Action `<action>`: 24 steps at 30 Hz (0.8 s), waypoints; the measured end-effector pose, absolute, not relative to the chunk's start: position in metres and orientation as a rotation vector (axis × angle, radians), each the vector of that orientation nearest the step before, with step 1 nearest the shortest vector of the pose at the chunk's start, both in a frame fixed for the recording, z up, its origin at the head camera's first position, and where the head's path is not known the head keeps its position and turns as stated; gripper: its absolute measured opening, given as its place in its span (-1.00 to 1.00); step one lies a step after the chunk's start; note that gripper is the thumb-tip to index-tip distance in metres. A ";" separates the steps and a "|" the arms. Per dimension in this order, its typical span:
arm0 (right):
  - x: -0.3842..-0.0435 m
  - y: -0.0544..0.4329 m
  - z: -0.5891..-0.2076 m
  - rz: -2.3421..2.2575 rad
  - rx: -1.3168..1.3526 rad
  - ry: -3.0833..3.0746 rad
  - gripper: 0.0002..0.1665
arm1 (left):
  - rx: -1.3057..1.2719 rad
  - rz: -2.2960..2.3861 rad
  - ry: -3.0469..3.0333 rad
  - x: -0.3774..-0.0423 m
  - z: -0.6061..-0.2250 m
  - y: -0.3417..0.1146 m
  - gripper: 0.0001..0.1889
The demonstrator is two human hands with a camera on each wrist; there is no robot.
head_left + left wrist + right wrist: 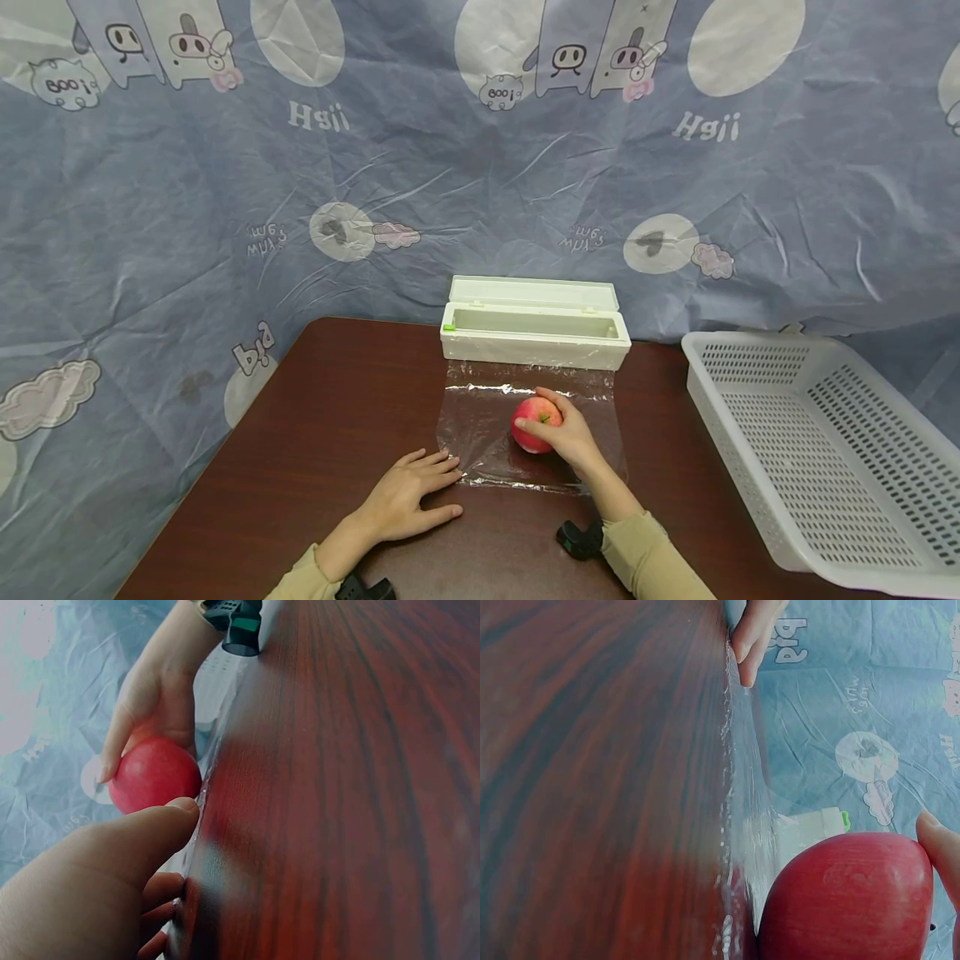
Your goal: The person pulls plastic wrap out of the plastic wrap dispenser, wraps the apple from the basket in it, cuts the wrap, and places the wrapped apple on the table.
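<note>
A red apple (pixel 531 433) with its stem up sits on a sheet of clear plastic wrap (pixel 480 425). My right hand (pixel 568 433) grips the apple, thumb on the near side and fingers round the far side. Flat on the table beside the wrap lies my left hand (pixel 405 498), its fingertips touching the sheet's left edge. The sheet runs out from a white wrap dispenser box (pixel 536 348), whose lid stands raised. In the right wrist view the apple (pixel 847 900) fills the lower right, close against the film.
A white perforated plastic basket (pixel 795 533) stands at the right of the brown wooden table (pixel 337 400). Behind the table hangs a blue-grey printed cloth (pixel 420 167). A small green piece (pixel 449 327) shows at the dispenser's left end.
</note>
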State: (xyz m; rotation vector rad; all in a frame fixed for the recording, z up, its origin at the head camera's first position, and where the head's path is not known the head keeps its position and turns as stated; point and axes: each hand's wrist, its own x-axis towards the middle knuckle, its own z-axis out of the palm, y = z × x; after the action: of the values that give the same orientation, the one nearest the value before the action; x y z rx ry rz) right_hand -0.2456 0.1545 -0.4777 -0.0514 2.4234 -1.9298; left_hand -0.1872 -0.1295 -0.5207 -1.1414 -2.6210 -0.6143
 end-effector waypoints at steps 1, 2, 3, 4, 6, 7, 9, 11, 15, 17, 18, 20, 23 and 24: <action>-0.245 0.154 -0.478 -1.932 -0.055 2.429 -0.13 | -1.141 -0.616 -2.620 -0.187 -0.521 -0.129 -0.45; -0.245 0.154 -0.478 -1.934 -0.059 2.434 -0.13 | -1.141 -0.617 -2.618 -0.187 -0.521 -0.129 -0.45; -0.245 0.154 -0.478 -1.934 -0.059 2.437 -0.13 | -1.141 -0.617 -2.616 -0.187 -0.521 -0.129 -0.46; -0.245 0.154 -0.478 -1.930 -0.059 2.444 -0.13 | -1.141 -0.616 -2.614 -0.187 -0.521 -0.129 -0.46; -0.246 0.154 -0.479 -1.925 -0.053 2.455 -0.13 | -1.142 -0.612 -2.609 -0.187 -0.522 -0.129 -0.46; -0.246 0.153 -0.479 -1.922 -0.049 2.460 -0.12 | -1.142 -0.610 -2.608 -0.187 -0.522 -0.129 -0.46; -0.246 0.153 -0.480 -1.922 -0.041 2.463 -0.12 | -1.143 -0.605 -2.605 -0.187 -0.521 -0.129 -0.46; -0.247 0.153 -0.481 -1.925 -0.031 2.467 -0.12 | -1.143 -0.601 -2.604 -0.188 -0.522 -0.130 -0.46; -0.247 0.153 -0.482 -1.914 -0.024 2.483 -0.12 | -1.146 -0.601 -2.600 -0.188 -0.521 -0.130 -0.47; -0.247 0.152 -0.482 -1.907 -0.031 2.482 -0.13 | -1.147 -0.597 -2.595 -0.188 -0.521 -0.130 -0.47; -0.247 0.152 -0.481 -1.909 -0.036 2.476 -0.14 | -1.147 -0.597 -2.592 -0.188 -0.521 -0.130 -0.47; -0.245 0.151 -0.478 -1.921 -0.046 2.453 -0.16 | -1.147 -0.595 -2.589 -0.188 -0.521 -0.130 -0.47; -0.238 0.148 -0.466 -1.927 -0.063 2.434 -0.18 | -1.146 -0.596 -2.592 -0.188 -0.521 -0.130 -0.47; -0.236 0.147 -0.462 -1.929 -0.060 2.432 -0.18 | -1.147 -0.599 -2.595 -0.188 -0.521 -0.130 -0.47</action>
State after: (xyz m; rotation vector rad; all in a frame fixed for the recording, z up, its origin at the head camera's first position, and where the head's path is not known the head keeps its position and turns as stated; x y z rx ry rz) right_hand -0.2356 0.1473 -0.4619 -0.0601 2.4320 -1.9286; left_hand -0.1876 -0.1296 -0.5206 -1.1466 -2.5946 -0.5985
